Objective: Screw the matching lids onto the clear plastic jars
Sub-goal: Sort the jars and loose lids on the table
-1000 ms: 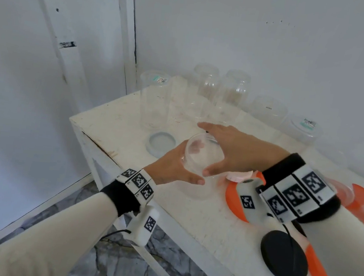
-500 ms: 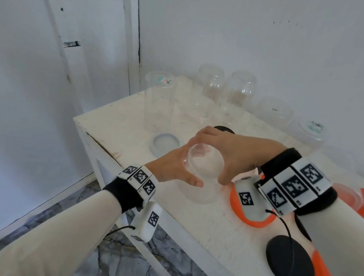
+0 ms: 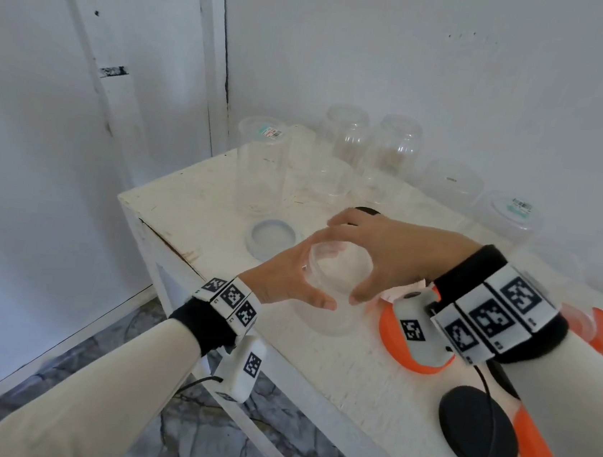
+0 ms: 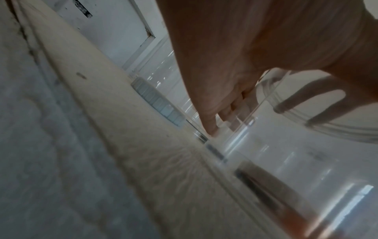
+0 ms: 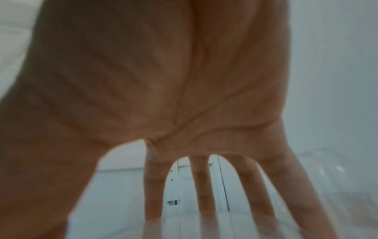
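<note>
The white bench [image 3: 312,387] carries a row of clear jars along the wall, most of them upended. Nearer the front edge one clear jar [image 3: 323,317] stands upright, its long axis vertical, directly between the two hands. A clear lid [image 3: 338,268] sits on its mouth, level as far as the head view shows.

The left hand [image 3: 286,283] comes in from the left and wraps the jar just under the lid, thumb curled across the near side and fingers round the far wall (the left wrist view shows them pressed against the plastic). The right hand [image 3: 383,252] arches over from the right, thumb at the near rim and spread fingers [image 5: 153,186] curved down over the far rim, gripping the lid.

So the coming twist likely turns about the jar's upright axis, right hand on top, left bracing below. A pale blue lid [image 3: 272,238] lies loose behind them.
</note>
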{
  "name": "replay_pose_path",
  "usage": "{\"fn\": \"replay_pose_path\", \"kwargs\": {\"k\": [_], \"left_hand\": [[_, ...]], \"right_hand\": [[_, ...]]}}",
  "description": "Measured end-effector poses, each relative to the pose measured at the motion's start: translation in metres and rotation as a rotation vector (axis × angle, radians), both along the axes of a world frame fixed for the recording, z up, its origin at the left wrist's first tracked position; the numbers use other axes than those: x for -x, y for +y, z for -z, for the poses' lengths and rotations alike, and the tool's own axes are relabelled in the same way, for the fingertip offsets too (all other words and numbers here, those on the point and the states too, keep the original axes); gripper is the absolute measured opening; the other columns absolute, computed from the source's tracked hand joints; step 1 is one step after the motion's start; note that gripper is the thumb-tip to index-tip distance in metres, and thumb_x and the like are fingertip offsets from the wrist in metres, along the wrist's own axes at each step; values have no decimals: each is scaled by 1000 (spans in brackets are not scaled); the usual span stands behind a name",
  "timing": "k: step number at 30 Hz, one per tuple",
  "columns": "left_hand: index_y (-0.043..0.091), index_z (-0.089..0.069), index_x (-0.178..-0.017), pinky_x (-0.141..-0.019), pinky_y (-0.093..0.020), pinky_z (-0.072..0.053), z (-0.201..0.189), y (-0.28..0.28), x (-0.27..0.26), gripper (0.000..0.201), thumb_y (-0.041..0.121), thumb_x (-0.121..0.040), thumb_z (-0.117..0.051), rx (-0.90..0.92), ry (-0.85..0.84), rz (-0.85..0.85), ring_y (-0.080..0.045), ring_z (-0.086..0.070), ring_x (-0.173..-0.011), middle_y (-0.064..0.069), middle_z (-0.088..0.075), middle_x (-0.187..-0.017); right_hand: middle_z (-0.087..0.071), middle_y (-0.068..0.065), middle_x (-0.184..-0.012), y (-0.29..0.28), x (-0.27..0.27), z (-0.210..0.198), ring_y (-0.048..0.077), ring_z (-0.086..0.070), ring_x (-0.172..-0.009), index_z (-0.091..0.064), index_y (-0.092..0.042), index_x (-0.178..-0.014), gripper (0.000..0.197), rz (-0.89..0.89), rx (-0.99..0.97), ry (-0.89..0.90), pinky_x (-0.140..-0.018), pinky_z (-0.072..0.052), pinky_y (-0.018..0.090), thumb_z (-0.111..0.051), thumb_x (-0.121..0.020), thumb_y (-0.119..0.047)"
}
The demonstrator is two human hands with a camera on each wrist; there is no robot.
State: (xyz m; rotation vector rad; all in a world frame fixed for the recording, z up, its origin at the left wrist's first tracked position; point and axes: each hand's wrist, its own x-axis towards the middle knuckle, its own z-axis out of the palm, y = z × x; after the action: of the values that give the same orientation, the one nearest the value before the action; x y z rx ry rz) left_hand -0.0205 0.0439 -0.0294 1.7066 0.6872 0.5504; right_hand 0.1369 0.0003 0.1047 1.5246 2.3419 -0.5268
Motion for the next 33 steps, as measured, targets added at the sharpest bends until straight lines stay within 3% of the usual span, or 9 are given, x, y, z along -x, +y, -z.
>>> {"fn": "replay_pose_path", "kwargs": {"k": [2,4,8,10,14,20,24,29,33], "left_hand": [[24,-29,-140,-106,-19,-30,0,-1,0,107,39,-48,-81,-9,-2,0,3,-35,-130,8,-41,-139],[25,-32,-138,-108,-23,-29,1,-2,0,103,39,-49,-82,-8,-5,-5,1,-35,-131,8,-42,-140],[24,-31,-140,-113,-30,-28,0,2,1,109,44,-47,-84,-17,19,13,0,-35,-132,8,-41,-141],[28,-29,-141,-110,-23,-29,-1,4,3,114,53,-44,-85,0,27,46,2,-33,-133,9,-39,-143],[22,-25,-143,-101,-7,-30,0,3,4,123,58,-41,-84,25,17,33,8,-34,-130,13,-42,-138],[19,-32,-141,-112,-30,-28,-1,0,4,121,59,-40,-84,-13,-10,6,1,-38,-130,9,-46,-138],[17,-35,-140,-114,-36,-29,-2,-2,4,118,59,-41,-85,-31,-13,11,-2,-38,-131,5,-45,-140],[24,-30,-141,-110,-22,-26,-10,6,5,123,62,-38,-84,-43,47,110,3,-32,-133,13,-40,-140],[44,-32,-130,-101,-9,-29,-27,7,-8,98,35,-48,-85,-131,32,184,12,-34,-127,20,-40,-136]], "right_hand": [[-32,-12,-131,-1,3,3,16,-46,-111,-26,-51,-135,85,9,-83,-18,-92,-46,36,-75,-67,-48],[-35,-10,-126,-1,5,3,16,-47,-104,-26,-50,-136,86,13,-129,-54,-90,-46,33,-73,-65,-55],[-26,-7,-138,5,2,2,18,-43,-118,-13,-51,-141,101,-9,-51,-88,-97,-43,39,-77,-63,-54],[-20,-9,-144,6,2,2,19,-39,-125,-12,-52,-141,105,-21,18,-96,-99,-43,41,-81,-62,-46],[-32,-10,-129,5,5,3,17,-47,-108,-22,-55,-134,96,-6,-36,-80,-89,-48,37,-82,-59,-44],[-38,-8,-118,5,6,1,16,-48,-100,-25,-56,-130,95,24,-74,-71,-86,-47,34,-80,-53,-54],[-38,-9,-116,3,6,2,15,-47,-99,-27,-55,-131,93,46,-90,-53,-83,-47,31,-80,-55,-53],[-35,-12,-124,-8,2,6,11,-44,-99,-24,-52,-135,93,75,-135,-20,-79,-42,27,-79,-60,-49],[-32,-13,-129,-31,-15,7,12,-46,-101,-25,-53,-135,94,155,-247,55,-78,-43,26,-80,-59,-47]]}}
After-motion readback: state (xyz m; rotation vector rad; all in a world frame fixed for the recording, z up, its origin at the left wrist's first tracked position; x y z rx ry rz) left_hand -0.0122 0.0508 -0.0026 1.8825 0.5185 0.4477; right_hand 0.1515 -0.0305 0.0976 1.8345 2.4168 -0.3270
